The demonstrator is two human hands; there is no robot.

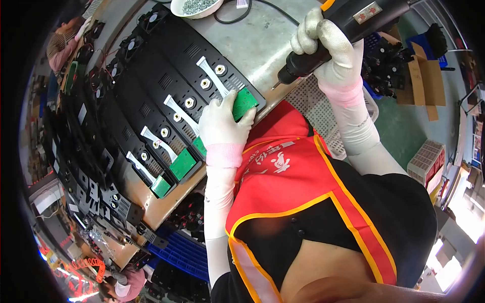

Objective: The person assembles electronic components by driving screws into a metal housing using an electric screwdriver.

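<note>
My right hand (pixel 331 45), in a white glove, is closed round a black electric screwdriver (pixel 303 64). The driver's thin bit points down and left, apart from the panels. My left hand (pixel 222 123), gloved too, has thumb and forefinger on opposite edges of a green circuit board (pixel 246 103), holding it at the near end of the rightmost black metal panel (pixel 187 48). A white ribbon cable (pixel 212 76) runs from this board across the panel, next to brass-coloured round fittings. To the left, similar panels lie side by side, each with a green board (pixel 183 164) and white cable.
A white bowl of small metal screws (pixel 198 6) stands at the far edge of the metal worktable (pixel 257 38). More black panels (pixel 83 131) crowd the left. A perforated pale basket (pixel 310 103) and an open cardboard box (pixel 424 86) are at right. Other people sit further off at left.
</note>
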